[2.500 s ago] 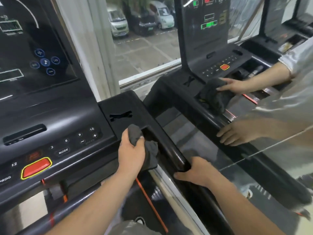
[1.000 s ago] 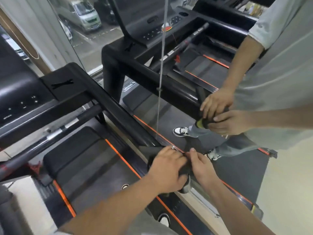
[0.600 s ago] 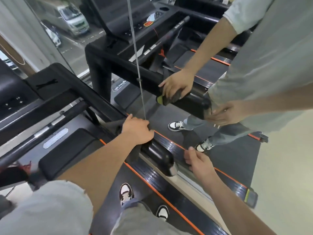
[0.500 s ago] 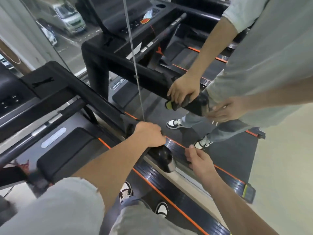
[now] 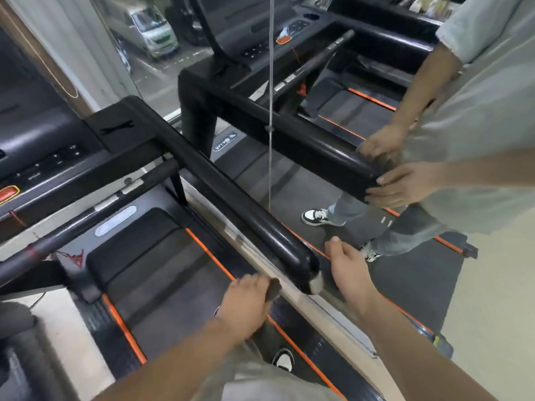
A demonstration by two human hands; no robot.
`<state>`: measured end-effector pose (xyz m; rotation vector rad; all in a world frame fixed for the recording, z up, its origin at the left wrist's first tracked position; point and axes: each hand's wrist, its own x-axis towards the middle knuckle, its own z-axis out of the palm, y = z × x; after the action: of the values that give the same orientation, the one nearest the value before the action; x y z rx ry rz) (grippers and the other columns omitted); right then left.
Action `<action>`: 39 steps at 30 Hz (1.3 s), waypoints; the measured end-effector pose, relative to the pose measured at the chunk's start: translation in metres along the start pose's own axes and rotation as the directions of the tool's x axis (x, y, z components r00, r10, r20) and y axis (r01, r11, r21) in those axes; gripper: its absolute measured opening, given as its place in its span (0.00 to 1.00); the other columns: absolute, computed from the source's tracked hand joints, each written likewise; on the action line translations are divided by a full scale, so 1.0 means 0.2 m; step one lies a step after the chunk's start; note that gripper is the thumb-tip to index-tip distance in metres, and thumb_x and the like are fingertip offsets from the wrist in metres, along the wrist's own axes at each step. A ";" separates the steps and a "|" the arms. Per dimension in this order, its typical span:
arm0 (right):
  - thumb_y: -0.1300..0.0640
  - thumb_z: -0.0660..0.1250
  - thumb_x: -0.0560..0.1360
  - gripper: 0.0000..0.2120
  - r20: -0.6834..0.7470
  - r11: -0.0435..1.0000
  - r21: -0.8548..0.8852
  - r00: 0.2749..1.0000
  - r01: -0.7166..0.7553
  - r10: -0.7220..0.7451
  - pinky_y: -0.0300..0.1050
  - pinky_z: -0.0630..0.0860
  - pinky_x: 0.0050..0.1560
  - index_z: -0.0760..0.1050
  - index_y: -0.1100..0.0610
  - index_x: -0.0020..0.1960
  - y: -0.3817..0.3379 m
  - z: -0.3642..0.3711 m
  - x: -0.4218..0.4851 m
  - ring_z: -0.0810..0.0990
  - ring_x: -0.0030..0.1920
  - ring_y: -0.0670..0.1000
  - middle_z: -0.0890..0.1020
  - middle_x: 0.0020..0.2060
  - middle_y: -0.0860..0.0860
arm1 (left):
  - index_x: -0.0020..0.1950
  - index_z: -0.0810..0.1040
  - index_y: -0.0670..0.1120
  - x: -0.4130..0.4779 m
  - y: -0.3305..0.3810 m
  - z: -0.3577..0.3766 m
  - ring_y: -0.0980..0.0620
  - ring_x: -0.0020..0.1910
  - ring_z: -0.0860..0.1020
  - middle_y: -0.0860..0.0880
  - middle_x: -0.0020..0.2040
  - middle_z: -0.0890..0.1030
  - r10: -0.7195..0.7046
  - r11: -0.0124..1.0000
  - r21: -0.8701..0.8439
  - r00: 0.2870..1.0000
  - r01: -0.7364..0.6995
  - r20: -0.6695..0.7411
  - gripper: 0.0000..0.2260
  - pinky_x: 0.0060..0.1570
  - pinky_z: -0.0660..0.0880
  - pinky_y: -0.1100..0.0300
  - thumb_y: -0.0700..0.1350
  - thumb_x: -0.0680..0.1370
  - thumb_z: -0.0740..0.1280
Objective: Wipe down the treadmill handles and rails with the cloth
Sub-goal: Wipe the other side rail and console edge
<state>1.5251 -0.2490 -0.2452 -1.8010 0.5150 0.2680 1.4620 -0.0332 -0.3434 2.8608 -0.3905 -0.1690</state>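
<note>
Cloth (image 5: 273, 288) at the near end of the right rail (image 5: 231, 195); this wipe pass looks about finished.

Left hand (image 5: 246, 302) is curled round the dark cloth, just below and beside the rail's rounded tip; it is blurred, so contact is unclear. Right hand (image 5: 348, 270) is flat with fingers straight and holds nothing. It sits just beside the tip by the mirror (image 5: 304, 175); can't tell if it touches the glass. Judged progress: this rail is probably covered end to end, since the cloth sits at its tip. The front crossbar (image 5: 86, 218) is likely left and the opposite rail is out of view, so perhaps half done. No wet trail shows to confirm. Count: one cloth, two hands, one side rail, one crossbar, one console (image 5: 43, 157). The treadmill and person at right are mirror copies.
</note>
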 end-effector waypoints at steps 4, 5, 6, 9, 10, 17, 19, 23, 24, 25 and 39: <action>0.48 0.58 0.86 0.26 0.004 1.000 0.003 1.000 -0.021 0.021 0.58 0.72 0.66 0.72 0.74 0.61 -0.05 0.10 0.00 0.74 0.63 0.68 0.76 0.62 0.69 | 0.58 0.73 0.45 0.13 -0.16 -0.26 0.38 0.55 0.80 0.43 0.53 0.81 -0.667 0.624 -0.625 0.736 0.469 -0.115 0.12 0.51 0.74 0.50 0.54 0.84 0.62; 0.48 0.58 0.85 0.26 0.004 1.000 -0.011 1.000 -0.017 0.017 0.58 0.73 0.64 0.72 0.74 0.61 -0.06 0.11 0.00 0.75 0.62 0.68 0.77 0.61 0.69 | 0.59 0.73 0.46 0.19 -0.16 -0.33 0.40 0.58 0.79 0.45 0.55 0.80 -0.745 0.497 -0.745 0.659 0.445 -0.104 0.12 0.53 0.72 0.54 0.54 0.85 0.61; 0.48 0.58 0.85 0.26 0.002 1.000 -0.027 1.000 -0.011 0.011 0.57 0.75 0.61 0.72 0.74 0.60 -0.06 0.12 0.00 0.77 0.58 0.69 0.79 0.57 0.70 | 0.63 0.72 0.48 0.25 -0.14 -0.38 0.43 0.61 0.78 0.48 0.58 0.79 -0.800 0.363 -0.848 0.595 0.385 -0.072 0.12 0.56 0.69 0.57 0.54 0.85 0.60; 0.47 0.59 0.85 0.25 -0.003 0.998 -0.062 1.000 -0.010 0.010 0.47 0.70 0.40 0.73 0.72 0.52 -0.06 0.12 0.02 0.73 0.41 0.55 0.74 0.39 0.58 | 0.76 0.67 0.55 0.42 -0.08 -0.40 0.49 0.70 0.71 0.51 0.72 0.71 -0.845 0.002 -0.977 0.522 0.216 0.113 0.19 0.70 0.67 0.54 0.58 0.85 0.58; 0.48 0.59 0.85 0.23 -0.007 0.997 -0.076 1.000 -0.015 0.015 0.46 0.67 0.37 0.72 0.69 0.46 -0.05 0.11 0.01 0.69 0.40 0.52 0.71 0.38 0.55 | 0.77 0.64 0.60 0.46 -0.06 -0.39 0.49 0.72 0.68 0.51 0.76 0.67 -0.831 -0.092 -0.972 0.521 0.218 0.195 0.21 0.74 0.65 0.49 0.59 0.84 0.58; 0.51 0.59 0.85 0.18 -0.101 0.993 -0.120 0.995 -0.002 -0.011 0.44 0.67 0.37 0.70 0.57 0.38 0.00 0.02 -0.04 0.68 0.36 0.51 0.71 0.32 0.50 | 0.82 0.56 0.60 0.40 0.41 -0.16 0.41 0.75 0.67 0.47 0.80 0.63 -0.795 -0.249 -0.902 0.458 0.352 0.398 0.25 0.75 0.63 0.46 0.56 0.85 0.57; 0.51 0.59 0.85 0.15 -0.114 0.994 -0.109 0.994 -0.012 -0.001 0.47 0.70 0.41 0.74 0.56 0.43 0.01 -0.01 -0.05 0.71 0.37 0.50 0.74 0.34 0.50 | 0.82 0.56 0.58 0.32 0.56 -0.12 0.40 0.75 0.68 0.45 0.80 0.64 -0.743 -0.331 -0.852 0.444 0.407 0.501 0.25 0.75 0.63 0.45 0.56 0.85 0.56; 0.50 0.60 0.84 0.17 -0.146 0.995 -0.098 0.989 -0.014 -0.001 0.45 0.70 0.40 0.78 0.62 0.48 0.03 -0.09 -0.06 0.73 0.39 0.49 0.78 0.38 0.53 | 0.79 0.61 0.58 0.25 0.72 -0.13 0.40 0.72 0.71 0.46 0.76 0.70 -0.527 -0.610 -0.668 0.412 0.426 0.744 0.24 0.73 0.68 0.41 0.58 0.83 0.58; 0.50 0.60 0.84 0.18 -0.154 0.997 -0.078 0.988 -0.018 0.006 0.45 0.69 0.39 0.77 0.65 0.49 0.03 -0.11 -0.06 0.71 0.39 0.50 0.76 0.38 0.58 | 0.76 0.65 0.58 0.24 0.72 -0.16 0.40 0.67 0.76 0.46 0.72 0.74 -0.482 -0.652 -0.639 0.428 0.407 0.765 0.24 0.68 0.72 0.39 0.60 0.81 0.60; 0.49 0.61 0.84 0.20 -0.162 0.999 -0.046 0.987 -0.021 0.013 0.45 0.69 0.39 0.77 0.67 0.49 0.02 -0.13 -0.06 0.71 0.39 0.51 0.76 0.38 0.60 | 0.72 0.70 0.56 0.23 0.72 -0.20 0.40 0.62 0.79 0.45 0.67 0.78 -0.457 -0.667 -0.634 0.458 0.391 0.763 0.22 0.63 0.77 0.39 0.61 0.79 0.62; 0.49 0.62 0.83 0.21 0.011 0.999 0.037 0.999 0.036 -0.037 0.46 0.63 0.39 0.68 0.68 0.43 0.03 -0.12 -0.12 0.64 0.36 0.50 0.66 0.36 0.53 | 0.74 0.72 0.54 0.60 0.03 -0.56 0.39 0.68 0.66 0.46 0.73 0.68 -0.444 0.891 -0.217 0.864 0.398 -0.237 0.21 0.67 0.68 0.43 0.57 0.82 0.63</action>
<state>1.5000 -0.2693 -0.2328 -1.7707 0.4757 0.2424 1.5915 -0.0460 -0.2444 2.7094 0.3012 0.1259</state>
